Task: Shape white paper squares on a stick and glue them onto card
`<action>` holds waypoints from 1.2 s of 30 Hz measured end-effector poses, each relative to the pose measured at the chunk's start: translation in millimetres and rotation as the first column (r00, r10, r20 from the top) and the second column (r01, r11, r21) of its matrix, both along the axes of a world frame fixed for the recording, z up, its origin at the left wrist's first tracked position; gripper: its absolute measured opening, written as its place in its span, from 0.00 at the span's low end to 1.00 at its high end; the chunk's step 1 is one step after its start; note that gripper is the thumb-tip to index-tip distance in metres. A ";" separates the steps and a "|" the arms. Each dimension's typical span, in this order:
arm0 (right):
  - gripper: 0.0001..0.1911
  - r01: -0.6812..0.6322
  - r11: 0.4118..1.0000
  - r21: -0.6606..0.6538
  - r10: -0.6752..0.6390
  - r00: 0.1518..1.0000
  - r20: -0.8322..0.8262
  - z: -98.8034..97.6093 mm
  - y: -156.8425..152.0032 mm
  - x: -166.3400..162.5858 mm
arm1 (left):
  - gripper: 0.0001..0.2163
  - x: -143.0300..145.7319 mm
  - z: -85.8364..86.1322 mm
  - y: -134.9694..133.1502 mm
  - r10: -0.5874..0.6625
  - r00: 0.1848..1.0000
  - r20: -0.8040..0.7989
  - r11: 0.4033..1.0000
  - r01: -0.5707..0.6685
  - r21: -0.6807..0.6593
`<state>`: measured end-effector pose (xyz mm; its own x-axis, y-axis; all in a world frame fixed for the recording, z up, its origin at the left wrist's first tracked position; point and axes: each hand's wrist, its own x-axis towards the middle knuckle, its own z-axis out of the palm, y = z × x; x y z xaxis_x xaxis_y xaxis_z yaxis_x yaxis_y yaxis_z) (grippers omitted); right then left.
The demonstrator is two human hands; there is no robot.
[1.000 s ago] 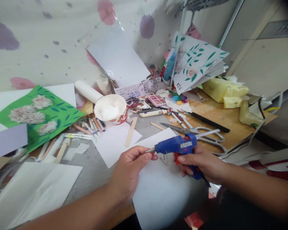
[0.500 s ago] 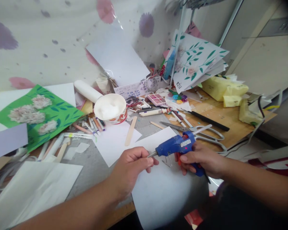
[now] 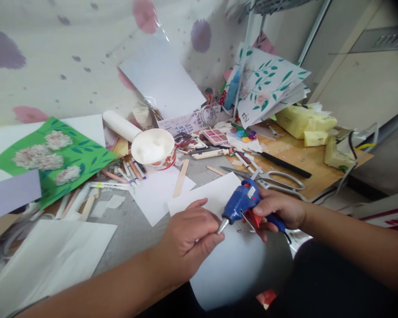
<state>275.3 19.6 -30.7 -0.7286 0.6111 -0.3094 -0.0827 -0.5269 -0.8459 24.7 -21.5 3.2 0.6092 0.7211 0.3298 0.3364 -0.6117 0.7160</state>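
Note:
My right hand (image 3: 283,210) is wrapped round the handle of a blue hot glue gun (image 3: 240,201), fingers by its red trigger. The gun's metal nozzle points down and left, meeting the fingertips of my left hand (image 3: 190,234). Thumb and index finger of that hand are bent together beside the nozzle; whatever they pinch is hidden or too small to make out. Under both hands a white sheet of paper (image 3: 232,269) hangs over the table's front edge. A second white sheet (image 3: 152,201) lies just behind, with a wooden craft stick (image 3: 181,179) on it.
Large scissors (image 3: 278,180) and a black-handled tool (image 3: 285,164) lie behind my right hand. A paper tub (image 3: 167,160) with white contents stands mid-table near several markers (image 3: 132,170). Green flower artwork (image 3: 86,154) lies left; yellow tissue packs (image 3: 305,121) sit right.
The glue gun has swung so its nozzle points more downward and nearer to me. My left hand has turned palm-down and shifted slightly right, staying at the nozzle tip.

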 end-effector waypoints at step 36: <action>0.11 0.025 0.995 0.101 -0.022 0.999 -0.034 -4.5 16.1 10.7 | 0.15 -16.9 37.5 -0.1 -0.301 0.840 -0.452 0.942 0.336 -0.004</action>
